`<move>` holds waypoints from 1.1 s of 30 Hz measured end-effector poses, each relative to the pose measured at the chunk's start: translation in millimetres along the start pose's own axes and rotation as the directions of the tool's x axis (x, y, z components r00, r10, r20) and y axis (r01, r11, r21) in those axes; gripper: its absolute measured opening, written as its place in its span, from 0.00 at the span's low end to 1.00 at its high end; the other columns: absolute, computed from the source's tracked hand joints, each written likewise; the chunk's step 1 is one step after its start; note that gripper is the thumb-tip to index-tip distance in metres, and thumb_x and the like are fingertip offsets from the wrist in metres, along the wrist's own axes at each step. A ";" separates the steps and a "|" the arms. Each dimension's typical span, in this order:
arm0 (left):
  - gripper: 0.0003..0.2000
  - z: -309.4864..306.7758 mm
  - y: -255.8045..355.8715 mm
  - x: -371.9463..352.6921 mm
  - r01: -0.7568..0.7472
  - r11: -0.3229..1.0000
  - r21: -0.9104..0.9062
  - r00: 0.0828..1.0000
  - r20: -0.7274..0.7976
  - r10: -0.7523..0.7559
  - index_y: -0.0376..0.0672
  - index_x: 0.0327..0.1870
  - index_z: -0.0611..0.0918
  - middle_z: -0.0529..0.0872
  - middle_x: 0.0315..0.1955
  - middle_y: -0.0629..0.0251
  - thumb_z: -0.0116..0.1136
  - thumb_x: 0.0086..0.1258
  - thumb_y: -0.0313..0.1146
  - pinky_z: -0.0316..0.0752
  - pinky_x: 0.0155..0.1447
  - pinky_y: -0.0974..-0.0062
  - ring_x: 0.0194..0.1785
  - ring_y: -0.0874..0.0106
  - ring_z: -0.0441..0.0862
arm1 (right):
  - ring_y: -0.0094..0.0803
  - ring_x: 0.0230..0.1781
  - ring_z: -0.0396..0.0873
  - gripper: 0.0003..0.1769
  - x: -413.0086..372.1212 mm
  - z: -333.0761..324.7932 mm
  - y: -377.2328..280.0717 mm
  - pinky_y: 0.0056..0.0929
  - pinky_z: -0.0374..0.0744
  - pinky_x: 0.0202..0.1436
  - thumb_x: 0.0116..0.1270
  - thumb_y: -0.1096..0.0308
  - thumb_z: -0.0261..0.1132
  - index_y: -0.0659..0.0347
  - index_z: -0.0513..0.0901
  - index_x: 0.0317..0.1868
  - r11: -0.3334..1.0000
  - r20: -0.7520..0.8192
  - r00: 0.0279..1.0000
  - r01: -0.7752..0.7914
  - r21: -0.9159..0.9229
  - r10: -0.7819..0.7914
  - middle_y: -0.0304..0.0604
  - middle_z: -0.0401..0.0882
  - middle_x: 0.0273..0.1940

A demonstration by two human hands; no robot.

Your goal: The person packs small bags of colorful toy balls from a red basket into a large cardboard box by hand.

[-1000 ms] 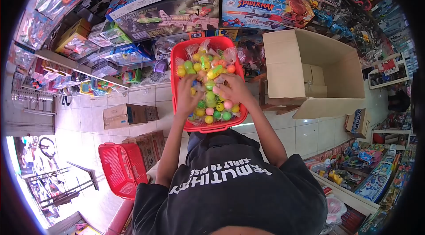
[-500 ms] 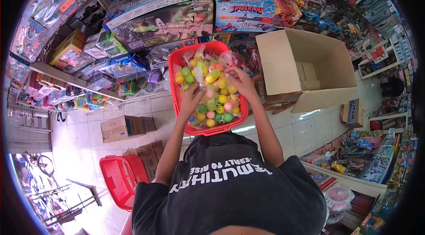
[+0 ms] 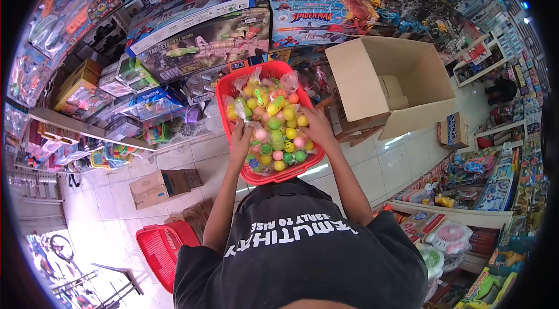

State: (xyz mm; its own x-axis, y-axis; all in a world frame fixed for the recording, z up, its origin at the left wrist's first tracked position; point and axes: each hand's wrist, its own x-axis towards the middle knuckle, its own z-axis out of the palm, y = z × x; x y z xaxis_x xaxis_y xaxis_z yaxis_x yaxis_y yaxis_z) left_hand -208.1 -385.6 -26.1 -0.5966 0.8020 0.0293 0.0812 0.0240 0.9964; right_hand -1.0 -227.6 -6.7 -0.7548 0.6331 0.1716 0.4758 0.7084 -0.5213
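Observation:
A red basket [image 3: 221, 96] rests in front of my body, filled with small bagged balls [image 3: 289, 132] in yellow, green, pink and orange. Over the basket's left part is my left hand [image 3: 240, 139], its fingers at a clear plastic bag; the fingertips' hold is too small to make out. My right hand [image 3: 316, 125] lies at the right side of the basket, fingers spread over the bagged balls and touching them.
An open cardboard box [image 3: 358, 85] stands right of the basket. Toy boxes [image 3: 204, 47] line the shelves ahead. On the floor at left are a small carton [image 3: 148, 191] and another red basket [image 3: 158, 248].
My left hand has moved left and down from the basket's middle. My right hand has lowered onto the balls at the right. The view has shifted slightly.

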 end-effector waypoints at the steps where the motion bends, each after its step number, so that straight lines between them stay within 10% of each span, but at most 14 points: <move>1: 0.12 -0.3 1.7 0.0 -0.003 1.000 0.000 1.000 0.010 0.003 0.33 0.46 0.74 0.77 0.35 0.64 0.50 0.66 0.30 0.67 0.45 0.78 0.40 0.75 0.73 | 0.48 0.52 0.71 0.29 -2.2 -3.7 0.5 0.43 0.70 0.55 0.49 0.70 0.67 0.58 0.70 0.55 0.995 -0.027 1.000 -0.001 0.095 0.004 0.49 0.73 0.50; 9: 0.18 8.6 26.2 -0.7 0.087 0.996 -0.007 0.988 0.130 -0.086 0.34 0.54 0.71 0.76 0.48 0.58 0.47 0.69 0.37 0.64 0.58 0.72 0.53 0.68 0.72 | 0.37 0.52 0.74 0.27 -31.4 -44.5 -49.5 0.30 0.73 0.52 0.58 0.67 0.65 0.60 0.68 0.57 0.837 -0.035 0.984 -0.129 0.532 0.174 0.47 0.74 0.50; 14: 0.26 24.1 50.2 2.0 0.140 0.990 0.005 0.964 0.228 -0.138 0.29 0.60 0.65 0.72 0.55 0.50 0.48 0.70 0.42 0.60 0.63 0.73 0.59 0.64 0.69 | 0.27 0.53 0.69 0.34 -40.6 -43.2 -71.0 0.25 0.73 0.53 0.54 0.78 0.63 0.58 0.61 0.62 0.376 -0.050 0.962 -0.057 0.925 0.267 0.41 0.67 0.50; 17: 0.30 39.1 66.3 5.2 0.203 0.977 -0.059 0.932 0.318 -0.174 0.27 0.63 0.60 0.66 0.61 0.47 0.48 0.70 0.45 0.55 0.67 0.73 0.62 0.62 0.66 | 0.26 0.54 0.67 0.37 -44.2 -48.6 -73.4 0.24 0.71 0.55 0.50 0.81 0.62 0.60 0.60 0.63 0.313 -0.064 0.969 -0.014 0.950 0.237 0.41 0.64 0.49; 22: 0.38 73.4 107.6 1.8 0.156 0.988 -0.006 0.777 0.619 -0.119 0.25 0.61 0.57 0.69 0.53 0.49 0.57 0.63 0.48 0.72 0.51 0.72 0.55 0.65 0.70 | 0.28 0.54 0.67 0.32 -55.1 -64.5 -52.8 0.25 0.67 0.60 0.50 0.82 0.60 0.64 0.65 0.59 0.468 -0.133 0.966 0.015 0.883 0.220 0.41 0.66 0.50; 24: 0.39 91.7 108.0 3.2 0.124 0.992 0.006 0.773 0.626 -0.100 0.25 0.59 0.58 0.70 0.47 0.52 0.62 0.59 0.48 0.76 0.39 0.76 0.52 0.70 0.70 | 0.29 0.54 0.67 0.24 -63.2 -77.7 -40.2 0.25 0.67 0.58 0.49 0.80 0.61 0.65 0.73 0.51 0.734 -0.184 0.969 0.005 0.679 0.164 0.43 0.66 0.50; 30: 0.36 152.0 126.5 -5.1 0.052 0.999 0.006 0.786 0.617 -0.044 0.29 0.59 0.61 0.74 0.46 0.55 0.65 0.57 0.43 0.73 0.46 0.74 0.49 0.69 0.73 | 0.35 0.48 0.72 0.19 -82.7 -136.9 -12.7 0.29 0.71 0.52 0.50 0.73 0.64 0.61 0.77 0.45 0.791 -0.194 0.968 -0.005 0.612 0.156 0.44 0.71 0.44; 33: 0.34 191.8 137.9 -11.5 0.103 0.992 -0.069 0.814 0.579 -0.044 0.33 0.61 0.61 0.76 0.41 0.60 0.63 0.59 0.41 0.73 0.33 0.81 0.35 0.76 0.76 | 0.36 0.48 0.72 0.19 -91.0 -175.6 10.8 0.30 0.71 0.52 0.51 0.72 0.65 0.61 0.78 0.46 0.812 -0.187 0.975 0.015 0.583 0.117 0.44 0.75 0.45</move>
State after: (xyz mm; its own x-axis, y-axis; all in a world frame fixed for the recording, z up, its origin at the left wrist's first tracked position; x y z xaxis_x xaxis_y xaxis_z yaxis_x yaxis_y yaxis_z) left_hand -36.9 -277.1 95.7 -0.0274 0.9975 -0.0658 -0.0359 0.0648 0.9973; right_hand 152.1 -222.8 118.8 -0.5961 0.7586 0.2631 0.1121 0.4031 -0.9083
